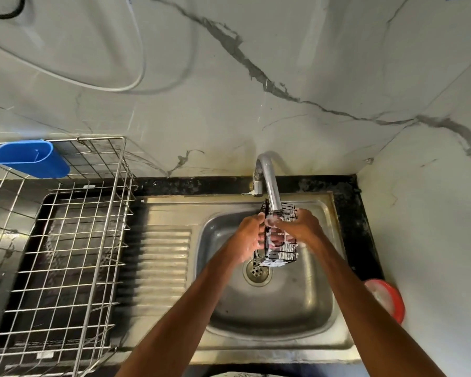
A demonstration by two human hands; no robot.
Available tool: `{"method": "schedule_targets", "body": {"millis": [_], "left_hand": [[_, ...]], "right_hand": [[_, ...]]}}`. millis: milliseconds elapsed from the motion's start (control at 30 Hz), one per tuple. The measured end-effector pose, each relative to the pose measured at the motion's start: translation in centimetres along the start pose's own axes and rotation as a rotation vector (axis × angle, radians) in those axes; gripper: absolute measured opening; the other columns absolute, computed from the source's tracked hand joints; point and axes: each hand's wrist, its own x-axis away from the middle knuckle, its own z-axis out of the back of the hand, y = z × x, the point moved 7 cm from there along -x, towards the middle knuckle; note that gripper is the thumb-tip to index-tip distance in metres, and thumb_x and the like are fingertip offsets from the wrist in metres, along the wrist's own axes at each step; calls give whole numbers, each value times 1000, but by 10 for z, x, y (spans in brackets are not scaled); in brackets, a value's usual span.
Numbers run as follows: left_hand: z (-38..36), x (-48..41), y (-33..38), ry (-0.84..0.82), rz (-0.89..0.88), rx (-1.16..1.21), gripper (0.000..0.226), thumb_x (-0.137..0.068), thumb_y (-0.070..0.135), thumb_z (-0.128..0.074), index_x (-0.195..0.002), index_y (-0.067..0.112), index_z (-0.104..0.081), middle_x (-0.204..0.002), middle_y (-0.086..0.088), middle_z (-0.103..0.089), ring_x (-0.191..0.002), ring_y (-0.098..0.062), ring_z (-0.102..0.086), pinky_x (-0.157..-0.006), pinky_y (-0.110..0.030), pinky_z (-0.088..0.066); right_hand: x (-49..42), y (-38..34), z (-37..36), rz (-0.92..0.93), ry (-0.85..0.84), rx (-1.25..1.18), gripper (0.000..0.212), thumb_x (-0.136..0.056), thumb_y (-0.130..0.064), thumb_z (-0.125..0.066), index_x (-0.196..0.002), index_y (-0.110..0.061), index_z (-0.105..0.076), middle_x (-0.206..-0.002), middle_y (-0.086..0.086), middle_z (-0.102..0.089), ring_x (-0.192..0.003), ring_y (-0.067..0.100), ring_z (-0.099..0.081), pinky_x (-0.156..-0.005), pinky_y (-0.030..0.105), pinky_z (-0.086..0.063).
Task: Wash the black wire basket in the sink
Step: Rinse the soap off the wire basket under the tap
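Directly under the curved chrome tap [268, 180], above the steel sink [318, 303]: soapy black wire basket [279, 253], gripped by left hand [249, 236] at nine o'clock, right hand [301, 227] at two o'clock.

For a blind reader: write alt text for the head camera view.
Two bare hands, left hand and right hand, hold a black wire basket under the tap above a steel sink. A wire dish rack stands to the left.

steel dish rack [65, 240] left of basin; blue holder [32, 158] on its rim; red bowl [386, 299] right
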Motion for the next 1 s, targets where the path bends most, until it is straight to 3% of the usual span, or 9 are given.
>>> {"method": "schedule_targets", "body": {"millis": [133, 300, 367, 500, 600, 700, 867, 933, 1000], "left_hand": [[7, 3, 2, -24, -64, -26, 36, -113, 22, -35, -119, 12, -69, -109, -18, -76, -98, -35, -74, -99, -52, -55], [11, 9, -3, -43, -104, 0, 34, -112, 17, -37, -126, 9, -67, -106, -18, -78, -95, -34, -77, -76, -40, -62], [12, 11, -5, -29, -111, -8, 31, -112, 16, -38, -122, 9, -66, -102, -16, -78, -88, -32, -77, -71, -37, -60], [18, 14, -4, 12, -147, -15, 32, -110, 12, -37, -115, 8, -69, -94, -11, -72, -79, -19, -68, -70, -34, -56], [26, 17, 0, 1, -145, 1, 34, -110, 11, -37, -121, 9, -68, -96, -10, -74, -84, -21, -68, -77, -37, -57], [27, 22, 1, -43, -150, -23, 32, -110, 8, -38, -125, 8, -67, -101, -11, -76, -90, -24, -73, -80, -40, -58], [21, 30, -3, -136, -191, -46, 29, -110, 7, -41, -126, 7, -65, -112, -21, -75, -95, -31, -76, -81, -43, -62], [20, 34, -6, -170, -202, -23, 29, -110, 7, -41, -126, 6, -64, -108, -18, -77, -94, -31, -77, -75, -36, -62], [21, 36, -8, -170, -204, -3, 29, -110, 6, -40, -127, 4, -64, -107, -17, -77, -93, -31, -77, -72, -33, -62]], "right_hand": [[2, 1, 2, 82, -102, -62, 52, -82, -43, -80, -115, -7, -63, -107, 12, -70, -91, 25, -70, -82, 45, -62], [24, -17, 13, 306, 246, 146, 37, -93, -16, -69, -130, -10, -66, -123, 10, -71, -107, 22, -69, -83, 14, -45], [40, -33, -2, 501, 217, 120, 37, -97, -8, -62, -135, -9, -62, -128, 9, -68, -109, 19, -67, -85, -1, -36], [49, -27, -61, 657, -155, 189, 53, -107, -27, -41, -158, -20, -29, -163, 2, -30, -151, 17, -27, -124, 39, -22], [36, -16, -69, 653, -185, 369, 62, -104, -46, -16, -162, -25, -5, -166, -7, 1, -155, 14, 3, -125, 51, 8], [24, -16, -60, 575, -162, 484, 61, -107, -43, -12, -160, -21, 7, -166, -2, 8, -154, 21, 12, -121, 54, 15], [12, -36, -63, 530, -134, 376, 56, -110, -38, -20, -160, -13, -19, -163, 12, -30, -152, 28, -24, -123, 56, -11], [2, -42, -52, 434, -113, 291, 63, -108, -50, -15, -136, -9, -54, -125, 17, -64, -123, 32, -58, -106, 50, -41], [-6, -43, -46, 353, -126, 311, 66, -107, -52, -14, -106, -6, -61, -93, 13, -63, -95, 31, -63, -88, 43, -47]]}}
